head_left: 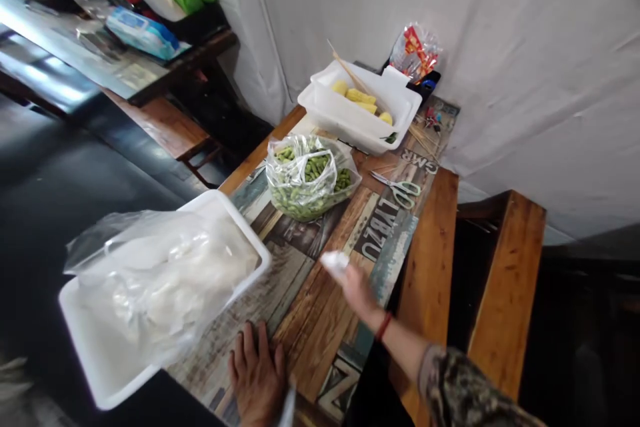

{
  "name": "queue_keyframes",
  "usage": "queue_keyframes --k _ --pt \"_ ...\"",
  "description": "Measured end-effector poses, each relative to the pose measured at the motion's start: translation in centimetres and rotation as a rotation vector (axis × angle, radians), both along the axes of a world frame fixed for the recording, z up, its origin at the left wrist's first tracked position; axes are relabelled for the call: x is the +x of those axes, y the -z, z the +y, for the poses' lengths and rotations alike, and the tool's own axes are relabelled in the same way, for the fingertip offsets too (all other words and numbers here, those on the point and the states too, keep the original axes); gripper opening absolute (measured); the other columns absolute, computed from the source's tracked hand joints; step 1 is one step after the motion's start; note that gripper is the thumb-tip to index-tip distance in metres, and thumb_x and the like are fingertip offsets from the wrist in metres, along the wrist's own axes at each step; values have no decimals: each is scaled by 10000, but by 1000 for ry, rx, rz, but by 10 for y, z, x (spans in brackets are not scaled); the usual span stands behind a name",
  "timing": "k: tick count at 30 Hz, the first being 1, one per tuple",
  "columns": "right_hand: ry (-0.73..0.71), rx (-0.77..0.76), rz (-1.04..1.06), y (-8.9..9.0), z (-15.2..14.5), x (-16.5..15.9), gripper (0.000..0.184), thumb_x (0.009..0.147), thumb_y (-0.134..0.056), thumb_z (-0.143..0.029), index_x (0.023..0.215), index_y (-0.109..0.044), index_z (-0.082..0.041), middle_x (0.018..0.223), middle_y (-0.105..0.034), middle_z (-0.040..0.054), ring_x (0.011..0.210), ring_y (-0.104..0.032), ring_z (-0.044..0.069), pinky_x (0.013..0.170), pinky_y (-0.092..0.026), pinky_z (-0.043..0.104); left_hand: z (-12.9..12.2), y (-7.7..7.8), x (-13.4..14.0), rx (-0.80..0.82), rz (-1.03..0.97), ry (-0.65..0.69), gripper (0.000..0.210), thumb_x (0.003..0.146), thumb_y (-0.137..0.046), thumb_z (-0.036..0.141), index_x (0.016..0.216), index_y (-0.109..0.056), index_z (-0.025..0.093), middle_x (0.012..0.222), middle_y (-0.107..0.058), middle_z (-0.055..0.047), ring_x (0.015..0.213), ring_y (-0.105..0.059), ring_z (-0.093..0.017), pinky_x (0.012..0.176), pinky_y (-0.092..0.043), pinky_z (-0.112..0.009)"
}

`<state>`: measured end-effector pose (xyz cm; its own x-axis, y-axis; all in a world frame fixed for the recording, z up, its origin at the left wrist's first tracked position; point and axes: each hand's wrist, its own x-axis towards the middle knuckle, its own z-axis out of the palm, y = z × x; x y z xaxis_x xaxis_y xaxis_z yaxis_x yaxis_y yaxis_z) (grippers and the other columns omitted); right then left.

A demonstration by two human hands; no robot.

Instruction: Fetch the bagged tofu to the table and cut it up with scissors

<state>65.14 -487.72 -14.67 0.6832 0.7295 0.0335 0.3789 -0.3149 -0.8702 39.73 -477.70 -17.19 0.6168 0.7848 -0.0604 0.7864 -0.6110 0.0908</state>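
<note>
My right hand (356, 287): closed on 1 white wad (334, 261), no clear long axis. My left hand (257, 373): open, flat on table (320, 307), fingers pointing away.

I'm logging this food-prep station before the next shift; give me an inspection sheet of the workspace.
Surface: patterned wooden table.
Job's things: white wad; near white tub with clear bags.
Clutter: bag of green beans, scissors, far tub with yellow pieces, skewers.
Grips: left hand flat on table; right hand closed on the wad.
Cables: nothing seen.
Surroundings: white sheeting, bench, cluttered side counter.
</note>
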Motion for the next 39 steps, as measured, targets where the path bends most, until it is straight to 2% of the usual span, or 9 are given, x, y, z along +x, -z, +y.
queue_keyframes --k 4,12,19,23,27,31,34,36,39 --pt "282 40 313 22 45 82 321 922 -389 -314 1049 -640 -159 857 -694 74 763 -628 190 650 -512 294 1 6 -4 -31 -14 -41 550 931 -355 323 1396 -509 74 1553 -353 -191 1493 -163 -300 1182 -177 -538" --pt "362 59 779 33 145 36 369 791 -514 -465 975 -616 -163 665 -647 7 517 -578 136 417 -412 207 5 10 -10 -83 -10 -88 560 896 -370 338 1370 -551 100 1533 -397 -166 1482 -213 -282 1190 -177 -505" --pt "443 46 703 46 184 84 447 751 -533 -563 887 -633 -149 714 -678 44 573 -611 169 449 -442 238 6 14 -12 -114 13 -93 552 905 -378 336 1383 -539 111 1550 -369 -159 1488 -199 -285 1186 -191 -500" --pt "427 43 555 50 183 112 463 771 -528 -566 865 -661 -133 754 -702 64 636 -622 188 525 -480 270 5 17 -14 -73 -17 -46 537 905 -393 337 1359 -560 103 1528 -398 -178 1479 -215 -299 1182 -187 -525" --pt "411 26 344 49 138 148 435 835 -497 -502 964 -676 -126 877 -717 98 768 -649 218 715 -534 356 5 21 -18 -42 -6 -32 517 890 -435 348 1321 -599 113 1495 -447 -185 1446 -281 -325 1168 -221 -533" --pt "494 -14 31 41 86 187 422 895 -443 -378 1191 -583 -112 1241 -593 199 1183 -524 291 1062 -370 521 4 24 -22 -42 17 -26 531 865 -473 364 1323 -605 129 1483 -467 -180 1425 -321 -336 1166 -232 -526" --pt "407 -47 -99 39 81 168 373 907 -453 -276 1219 -594 -130 1348 -531 203 1324 -404 311 1143 -243 557 4 25 -25 -47 38 -18 529 850 -495 360 1321 -610 147 1474 -487 -164 1427 -324 -330 1174 -215 -522" --pt "243 -53 -133 41 90 121 324 894 -496 -217 1183 -641 -183 1316 -589 152 1286 -465 291 1130 -302 513 4 25 -26 -45 52 3 530 845 -509 359 1317 -614 142 1472 -490 -169 1420 -336 -332 1173 -217 -517" --pt "-310 3 -288 43 104 40 383 939 -433 -131 1255 -622 -237 1270 -637 96 1236 -522 236 1067 -402 423 5 24 -27 -18 52 24 519 847 -514 353 1303 -627 133 1459 -503 -183 1391 -382 -337 1166 -224 -518"
